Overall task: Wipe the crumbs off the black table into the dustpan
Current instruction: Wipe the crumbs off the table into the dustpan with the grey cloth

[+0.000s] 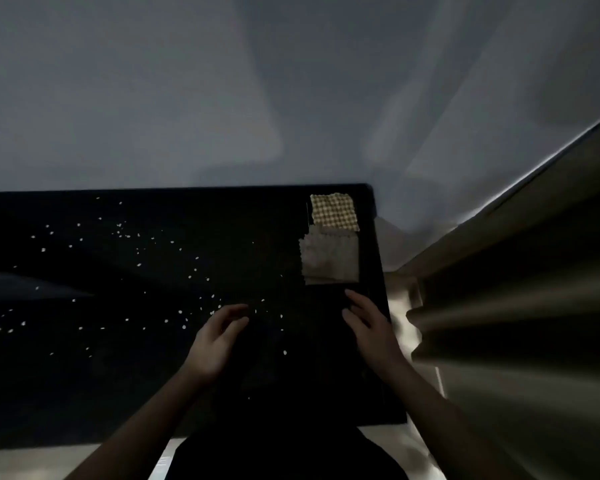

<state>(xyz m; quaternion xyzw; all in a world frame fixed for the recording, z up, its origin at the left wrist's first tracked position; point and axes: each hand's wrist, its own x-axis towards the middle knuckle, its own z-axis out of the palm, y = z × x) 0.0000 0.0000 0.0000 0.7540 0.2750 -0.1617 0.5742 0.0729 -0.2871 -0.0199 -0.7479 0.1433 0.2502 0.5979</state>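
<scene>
Head view, dim light. Black table (pixel 118 393) runs across the lower frame against a pale wall (pixel 222 98). Pale crumbs (pixel 139 265) lie scattered over its left and middle parts; a few sit between the two hands and just ahead of them.

Left hand (pixel 215 341) hovers over the table near the middle, fingers loosely curled, holding nothing; crumbs lie just beside its fingertips. Right hand (pixel 368 323) is near the table's right edge, fingers fairly straight and spread, holding nothing; cannot tell whether it touches the surface.

Checked cloth (pixel 333 211) lies flat at the far right corner; grey cloth (pixel 329 258) lies just nearer, overlapping it, slightly ahead of the right hand's fingertips and apart from them. Dustpan not discernible in the dark.
</scene>
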